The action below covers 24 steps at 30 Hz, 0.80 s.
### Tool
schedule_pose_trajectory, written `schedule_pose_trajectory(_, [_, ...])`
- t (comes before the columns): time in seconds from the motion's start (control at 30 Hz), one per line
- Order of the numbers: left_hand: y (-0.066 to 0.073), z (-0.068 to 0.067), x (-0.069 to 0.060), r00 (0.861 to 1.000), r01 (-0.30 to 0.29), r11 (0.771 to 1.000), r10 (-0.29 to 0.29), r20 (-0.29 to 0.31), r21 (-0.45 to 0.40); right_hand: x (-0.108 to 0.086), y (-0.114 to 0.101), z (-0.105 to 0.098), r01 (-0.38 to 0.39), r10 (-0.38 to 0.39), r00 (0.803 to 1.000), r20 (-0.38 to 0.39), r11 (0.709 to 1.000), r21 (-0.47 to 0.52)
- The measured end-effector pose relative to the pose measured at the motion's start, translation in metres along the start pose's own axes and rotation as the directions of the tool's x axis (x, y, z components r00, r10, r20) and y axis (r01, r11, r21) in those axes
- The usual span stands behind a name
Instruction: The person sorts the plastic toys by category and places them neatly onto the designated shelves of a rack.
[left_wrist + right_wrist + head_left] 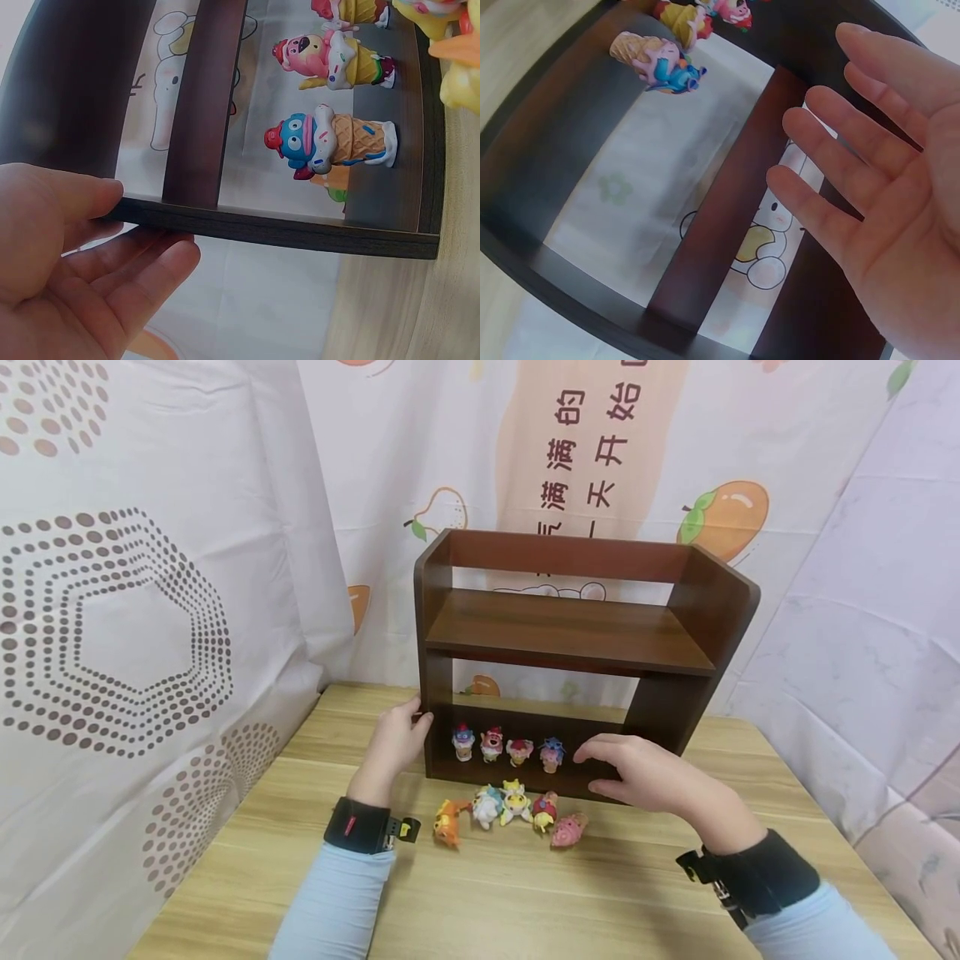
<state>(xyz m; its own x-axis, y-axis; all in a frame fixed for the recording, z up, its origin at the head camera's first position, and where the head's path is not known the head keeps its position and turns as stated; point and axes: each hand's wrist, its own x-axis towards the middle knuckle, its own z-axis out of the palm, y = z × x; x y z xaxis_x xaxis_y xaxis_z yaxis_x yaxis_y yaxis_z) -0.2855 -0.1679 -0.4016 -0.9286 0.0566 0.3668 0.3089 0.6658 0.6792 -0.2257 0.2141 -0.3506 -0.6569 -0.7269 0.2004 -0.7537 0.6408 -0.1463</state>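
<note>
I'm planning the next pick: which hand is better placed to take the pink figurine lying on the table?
Probably the right hand: it appears empty, fingers apart, and is nearer the pink figurine. The left hand is farther off, holding the left side of the shelf.

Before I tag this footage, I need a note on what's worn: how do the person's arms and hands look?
The left hand and right hand wear no gloves. The left wristband and right wristband are wide and black, each with a small black piece attached. The left one bears a small red mark. The sleeves are light blue.
</note>
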Motion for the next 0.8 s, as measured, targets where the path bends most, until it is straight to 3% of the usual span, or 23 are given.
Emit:
schedule_pose_trajectory(0.17, [0.001,0.000,-0.001,1.000,0.001,1.000,-0.001,0.010,0.009,-0.004,-0.001,0.012,-0.008,0.008,1.000,0.029,1.000,0.030])
schedule_pose_trajectory(0.5, [0.001,0.000,0.000,1.000,-0.002,1.000,0.002,0.003,0.012,-0.010,-0.001,0.046,0.075,-0.076,0.997,0.014,0.995,0.065])
schedule_pose_trajectory(0.8, [0.001,0.000,0.000,1.000,0.006,1.000,-0.006,0.004,0.016,-0.013,-0.001,0.068,0.076,-0.080,0.996,0.040,0.992,0.096])
